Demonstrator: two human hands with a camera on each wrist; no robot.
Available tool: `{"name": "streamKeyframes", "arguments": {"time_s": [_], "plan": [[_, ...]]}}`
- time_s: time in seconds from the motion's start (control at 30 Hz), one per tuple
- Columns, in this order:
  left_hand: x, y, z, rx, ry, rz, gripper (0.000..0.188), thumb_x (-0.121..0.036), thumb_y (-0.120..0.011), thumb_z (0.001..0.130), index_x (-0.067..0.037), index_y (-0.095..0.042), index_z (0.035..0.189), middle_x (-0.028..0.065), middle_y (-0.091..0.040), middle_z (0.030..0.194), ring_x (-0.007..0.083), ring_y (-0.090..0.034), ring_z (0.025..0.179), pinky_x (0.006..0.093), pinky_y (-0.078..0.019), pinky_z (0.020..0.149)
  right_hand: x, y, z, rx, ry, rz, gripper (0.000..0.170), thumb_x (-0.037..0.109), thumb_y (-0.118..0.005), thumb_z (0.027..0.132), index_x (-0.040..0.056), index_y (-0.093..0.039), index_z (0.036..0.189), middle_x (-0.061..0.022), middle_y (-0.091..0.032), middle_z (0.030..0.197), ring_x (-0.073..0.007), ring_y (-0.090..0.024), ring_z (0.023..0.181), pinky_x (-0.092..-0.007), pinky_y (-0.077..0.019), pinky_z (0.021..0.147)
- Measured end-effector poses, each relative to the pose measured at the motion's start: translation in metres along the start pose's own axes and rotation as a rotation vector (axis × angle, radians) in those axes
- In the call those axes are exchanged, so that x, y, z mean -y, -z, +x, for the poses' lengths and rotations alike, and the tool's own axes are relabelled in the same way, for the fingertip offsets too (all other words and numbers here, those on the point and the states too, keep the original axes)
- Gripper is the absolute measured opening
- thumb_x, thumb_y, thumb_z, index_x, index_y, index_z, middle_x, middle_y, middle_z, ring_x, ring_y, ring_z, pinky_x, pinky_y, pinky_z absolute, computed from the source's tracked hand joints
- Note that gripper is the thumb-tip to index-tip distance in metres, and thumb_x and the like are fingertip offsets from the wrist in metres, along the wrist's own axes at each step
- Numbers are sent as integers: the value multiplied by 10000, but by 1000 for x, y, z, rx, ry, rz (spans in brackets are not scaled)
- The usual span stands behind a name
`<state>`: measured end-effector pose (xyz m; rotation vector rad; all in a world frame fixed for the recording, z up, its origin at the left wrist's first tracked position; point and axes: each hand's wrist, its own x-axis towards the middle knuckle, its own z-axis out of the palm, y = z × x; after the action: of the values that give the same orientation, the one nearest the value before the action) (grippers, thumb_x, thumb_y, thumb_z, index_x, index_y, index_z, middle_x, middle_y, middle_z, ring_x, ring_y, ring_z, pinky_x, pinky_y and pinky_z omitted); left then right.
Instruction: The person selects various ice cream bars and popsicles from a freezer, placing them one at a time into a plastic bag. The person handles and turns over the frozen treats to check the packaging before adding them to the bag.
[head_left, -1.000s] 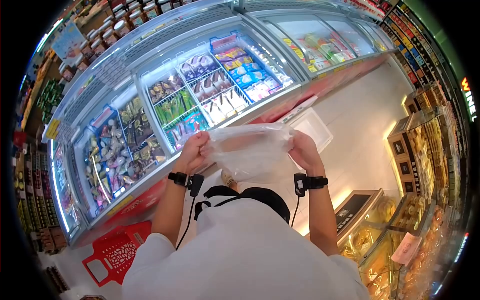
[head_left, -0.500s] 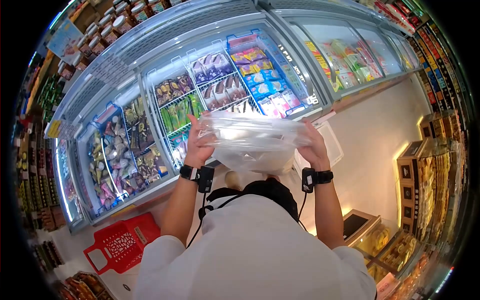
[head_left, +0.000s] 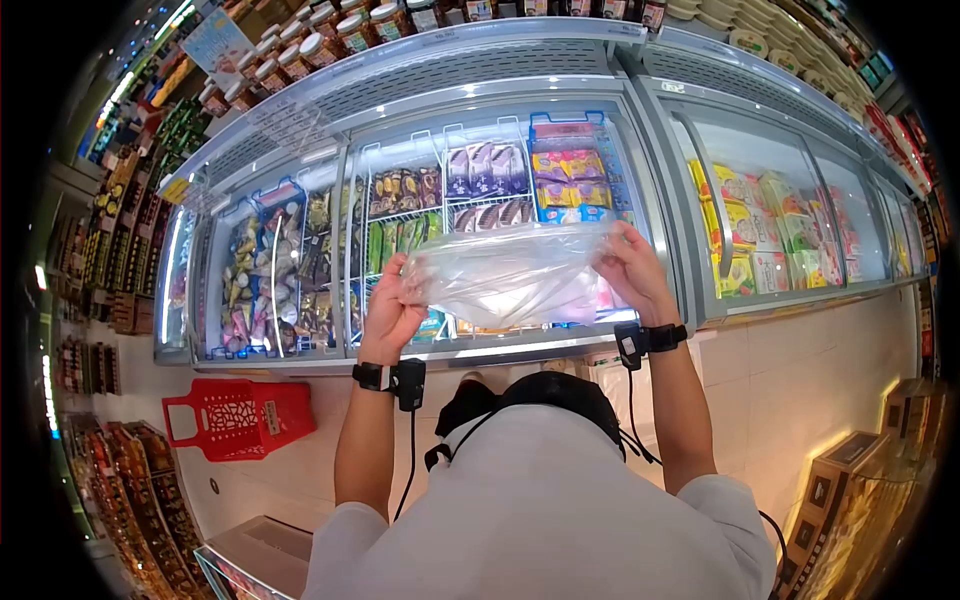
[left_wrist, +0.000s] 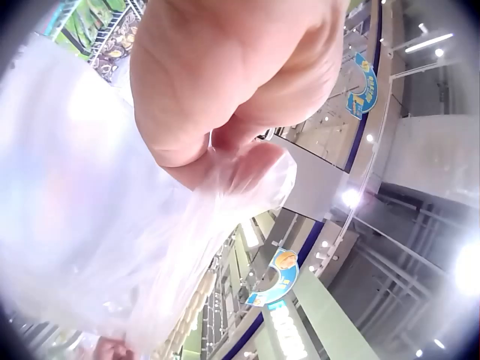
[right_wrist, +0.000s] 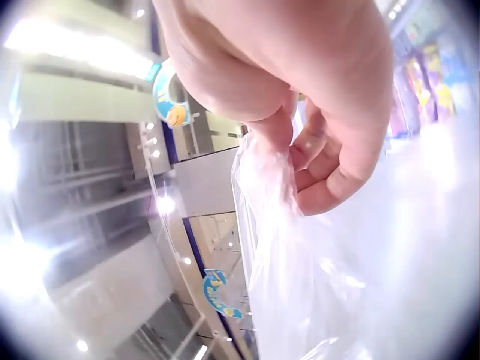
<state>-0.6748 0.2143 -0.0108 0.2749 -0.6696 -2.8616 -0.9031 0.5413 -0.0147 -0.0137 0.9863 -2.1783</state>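
A clear plastic bag (head_left: 510,275) is stretched between both hands above the freezer. At its left end the left hand (head_left: 393,312) pinches the film; in the left wrist view the thumb and a finger of this hand (left_wrist: 232,82) grip the edge of the bag (left_wrist: 82,202). The right hand (head_left: 636,272) holds the other end, and in the right wrist view the fingers of that hand (right_wrist: 300,97) curl round the gathered edge of the bag (right_wrist: 292,277). Wristbands with small cameras sit on both wrists.
Beneath the bag lies a chest freezer (head_left: 450,350) with packaged frozen goods in wire baskets. More glass-lidded freezer (head_left: 790,215) extends to the right. Jars (head_left: 355,32) line the shelf behind. A red basket (head_left: 240,420) is on the floor at left.
The view has turned so that the freezer now lies straight ahead, under the bag. Both hands still hold the bag; its film has shifted shape between them.
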Motion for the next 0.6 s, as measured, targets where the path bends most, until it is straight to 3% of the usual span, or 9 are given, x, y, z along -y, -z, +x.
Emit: {"name": "streamKeyframes", "arguments": {"time_s": [0.03,0.17,0.2,0.3,0.37,0.43,0.47,0.57,0.6], "plan": [[5,-4,-1,31,25,-1,251,62,-518,954,-119,-522,1128,91,-623,1161,152,-613,960,252,-513,721,6,-2,9,11,-15,60,205,42,-568,993,32,-549,1197,-84,-642,1054,-182,-641,920,-337,-560,845],[39,-63,-10,-233,-99,158,261,-63,-643,945,-131,-512,1160,96,-612,1166,163,-618,937,291,-528,772,14,9,37,183,-125,200,198,37,-547,1004,50,-537,1202,-64,-618,1013,-112,-588,787,-246,-524,717],[44,-44,-7,-121,-172,376,351,-19,-637,942,-138,-503,1243,84,-606,1143,163,-595,886,258,-514,710,14,13,45,219,-147,247,193,23,-544,1000,49,-536,1191,-64,-618,999,-106,-584,774,-235,-516,696],[65,-41,8,-191,-432,1006,399,93,-631,869,-115,-555,1201,122,-580,1251,157,-604,881,306,-541,794,7,22,60,289,-145,323,177,-6,-540,987,51,-536,1155,-63,-619,960,-95,-573,741,-204,-482,635],[64,-39,13,-166,-301,1169,363,130,-538,871,-69,-631,1159,158,-546,1331,190,-658,902,279,-547,756,5,27,67,304,-48,271,158,-12,-541,982,57,-540,1124,-63,-621,938,-93,-568,725,-183,-448,595],[69,-61,16,-201,-286,1366,355,135,-513,879,-33,-654,1158,176,-540,1350,210,-683,925,262,-542,733,11,28,69,238,-12,173,173,-20,-551,965,69,-568,1113,-63,-622,923,-91,-561,719,-180,-429,591],[70,-71,18,-215,-230,1457,403,82,-541,881,10,-612,1270,188,-566,1333,219,-693,1000,276,-538,750,12,28,68,204,6,125,182,-25,-556,957,75,-581,1107,-64,-623,916,-90,-557,716,-179,-419,588],[87,-42,35,-376,-358,1550,490,12,-632,850,19,-566,1336,173,-594,1298,183,-700,894,300,-537,730,34,12,58,24,-64,20,324,19,-618,927,98,-609,1241,-49,-623,944,-99,-534,692,-204,-433,594],[88,-65,35,-416,-292,1584,602,-44,-727,788,23,-532,1354,153,-605,1275,163,-686,805,314,-529,711,36,13,55,74,-29,-115,366,14,-642,897,99,-621,1252,-68,-635,980,-116,-561,744,-222,-454,624]]}}
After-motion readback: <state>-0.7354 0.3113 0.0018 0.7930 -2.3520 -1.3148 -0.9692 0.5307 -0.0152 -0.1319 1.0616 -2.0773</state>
